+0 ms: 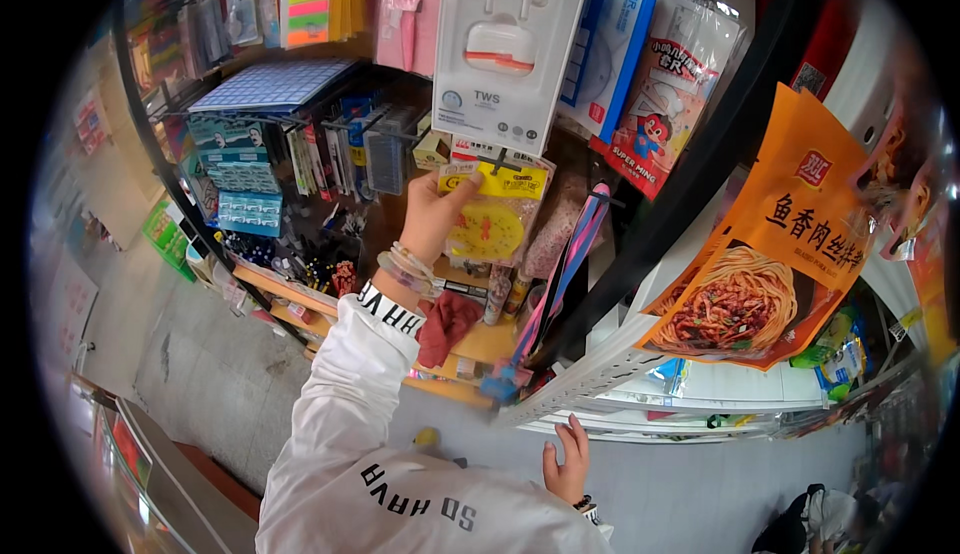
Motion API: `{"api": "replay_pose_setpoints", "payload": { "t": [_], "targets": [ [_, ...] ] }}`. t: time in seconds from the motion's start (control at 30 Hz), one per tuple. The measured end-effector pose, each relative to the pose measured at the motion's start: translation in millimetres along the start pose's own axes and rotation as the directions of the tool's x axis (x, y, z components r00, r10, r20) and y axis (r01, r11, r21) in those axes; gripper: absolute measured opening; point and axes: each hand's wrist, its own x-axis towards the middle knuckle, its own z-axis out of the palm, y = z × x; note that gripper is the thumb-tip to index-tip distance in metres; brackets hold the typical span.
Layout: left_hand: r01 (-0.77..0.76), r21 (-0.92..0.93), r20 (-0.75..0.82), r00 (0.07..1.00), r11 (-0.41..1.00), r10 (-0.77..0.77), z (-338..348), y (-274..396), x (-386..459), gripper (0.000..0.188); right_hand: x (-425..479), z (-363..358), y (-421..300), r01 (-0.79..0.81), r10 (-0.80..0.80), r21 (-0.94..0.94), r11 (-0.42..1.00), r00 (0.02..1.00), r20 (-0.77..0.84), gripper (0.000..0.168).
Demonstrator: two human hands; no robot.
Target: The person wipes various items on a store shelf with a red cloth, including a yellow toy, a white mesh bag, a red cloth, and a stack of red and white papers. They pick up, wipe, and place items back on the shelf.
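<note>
My left hand (442, 213), with beaded bracelets at the wrist, is raised to a rack. Its thumb and fingers pinch the upper left edge of a yellow-topped clear packet (491, 228), which hangs on a hook below a white boxed set of earbuds (510, 51). My right hand (568, 460) hangs low in front of me with its fingers apart and nothing in it. Right of the packet, pink, blue and black lanyards (566, 276) hang from another hook.
A black rack post (675, 171) and a white perforated shelf edge (585, 385) run beside the lanyards. An orange noodle packet (765, 254) juts out at the right. Ruler sets (607, 44), cards of small goods (244, 171) and pens (315, 269) fill the rack. A red cloth (448, 327) lies on the wooden shelf.
</note>
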Motion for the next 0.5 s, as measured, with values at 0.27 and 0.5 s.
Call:
{"api": "replay_pose_setpoints", "payload": {
  "t": [0.27, 0.5],
  "targets": [
    [-0.001, 0.248, -0.021, 1.000, 0.969, 0.006, -5.7, -21.1, 27.1, 0.020, 9.2, 6.3, -4.3, 0.021, -0.021, -0.002, 1.000, 1.000, -0.020, 0.027],
    [-0.283, 0.179, -0.390, 0.859, 0.942, 0.332, -15.1, -32.1, -32.1, 0.041, 36.6, -39.0, 45.2, -0.092, 0.078, -0.019, 0.996, 0.923, -0.377, 0.027]
  ]
}}
